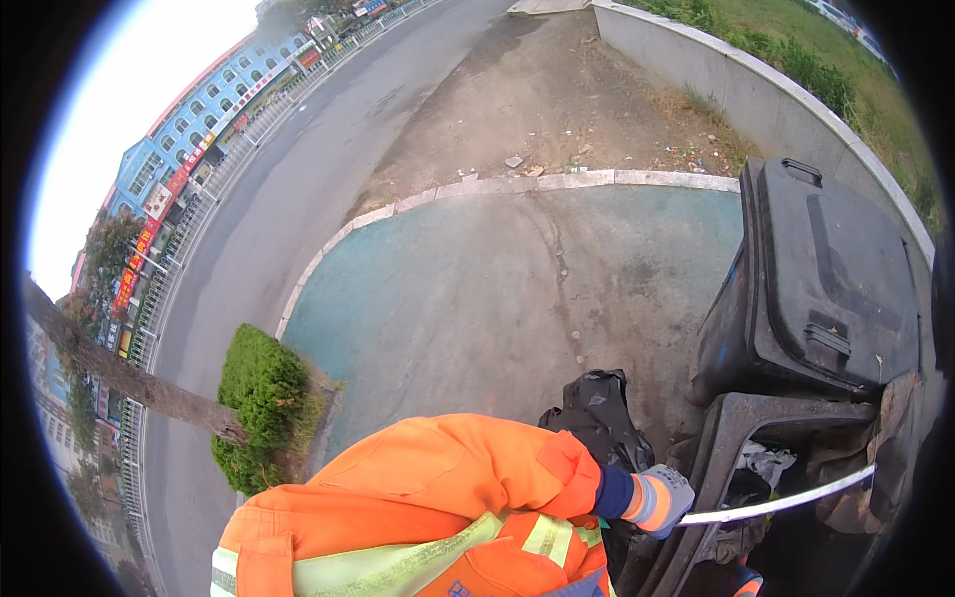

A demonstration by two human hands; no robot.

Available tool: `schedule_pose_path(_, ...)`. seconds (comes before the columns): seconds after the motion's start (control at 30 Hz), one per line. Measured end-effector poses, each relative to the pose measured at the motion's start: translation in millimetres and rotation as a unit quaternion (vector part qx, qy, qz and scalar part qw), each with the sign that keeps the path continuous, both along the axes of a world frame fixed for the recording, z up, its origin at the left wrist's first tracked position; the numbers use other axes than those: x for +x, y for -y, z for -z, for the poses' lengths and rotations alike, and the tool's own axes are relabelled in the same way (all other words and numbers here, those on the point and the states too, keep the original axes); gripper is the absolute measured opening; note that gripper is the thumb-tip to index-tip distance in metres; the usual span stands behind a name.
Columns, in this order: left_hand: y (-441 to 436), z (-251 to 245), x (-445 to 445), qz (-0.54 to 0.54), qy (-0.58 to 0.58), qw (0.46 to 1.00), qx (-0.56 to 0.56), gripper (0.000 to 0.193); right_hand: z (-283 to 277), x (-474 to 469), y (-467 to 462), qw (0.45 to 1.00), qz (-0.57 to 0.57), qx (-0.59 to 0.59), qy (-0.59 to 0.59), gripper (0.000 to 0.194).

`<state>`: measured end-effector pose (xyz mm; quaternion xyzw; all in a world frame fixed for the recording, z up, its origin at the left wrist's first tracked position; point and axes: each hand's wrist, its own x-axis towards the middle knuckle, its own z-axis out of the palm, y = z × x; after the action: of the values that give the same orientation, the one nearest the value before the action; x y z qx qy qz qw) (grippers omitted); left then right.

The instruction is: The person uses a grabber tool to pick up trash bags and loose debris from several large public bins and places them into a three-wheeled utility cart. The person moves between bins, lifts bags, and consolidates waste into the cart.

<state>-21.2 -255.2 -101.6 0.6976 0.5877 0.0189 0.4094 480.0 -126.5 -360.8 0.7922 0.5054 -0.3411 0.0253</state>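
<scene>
My left hand (660, 501), in a grey glove with orange bands, is closed around the near end of a thin pale rod (783, 506). The rod lies across the opening of a dark wheeled rubbish bin (716, 440). Inside the bin are crumpled white plastic (765, 463) and other dark refuse. Part of my right hand or its cuff (748, 582), blue and orange, shows low inside the bin; its fingers are hidden. A black plastic rubbish bag (600, 410) rests on the ground beside the bin, partly behind my left sleeve.
A second dark wheeled bin (843, 261) with its lid down stands beyond the open one, next to a low stone wall (716, 74). A pale kerb (574, 180) crosses ahead. To the left are a clipped bush (261, 395), a tree trunk (149, 380) and the road (246, 201).
</scene>
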Motion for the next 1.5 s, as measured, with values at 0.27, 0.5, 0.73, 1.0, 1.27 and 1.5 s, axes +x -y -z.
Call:
schedule_pose_path(0.27, -13.4, -12.0, 1.5, 0.031, -0.025, 0.999, 0.001, 0.029, 25.1, 27.3, -28.0, 0.999, 0.032, -0.014, -0.025, 0.047)
schedule_pose_path(0.5, 4.3, -9.2, 3.8, -0.019, 0.006, 1.000, 0.012, 0.030, 66.4, 35.7, -53.8, 0.998, 0.023, -0.031, -0.044, 0.045)
schedule_pose_path(0.73, 59.0, -15.5, -21.2, 0.024, 0.002, 0.999, -0.031, 0.034, 67.1, -30.8, -76.9, 0.962, 0.120, -0.065, -0.237, 0.048)
schedule_pose_path(1.0, 19.8, -12.7, -62.0, -0.027, -0.138, 0.988, 0.065, 0.031, -73.4, -118.8, -59.5, 0.926, 0.229, -0.016, -0.299, 0.038)
schedule_pose_path(1.27, -11.6, -18.7, -117.9, -0.078, -0.151, 0.980, 0.106, 0.032, -161.8, -91.6, -25.3, 0.983, 0.084, -0.021, -0.164, 0.052)
schedule_pose_path(1.5, -13.8, -13.0, -119.7, -0.107, -0.119, 0.981, 0.106, 0.034, -195.2, -37.9, -27.6, 0.984, 0.061, -0.129, 0.109, 0.066)
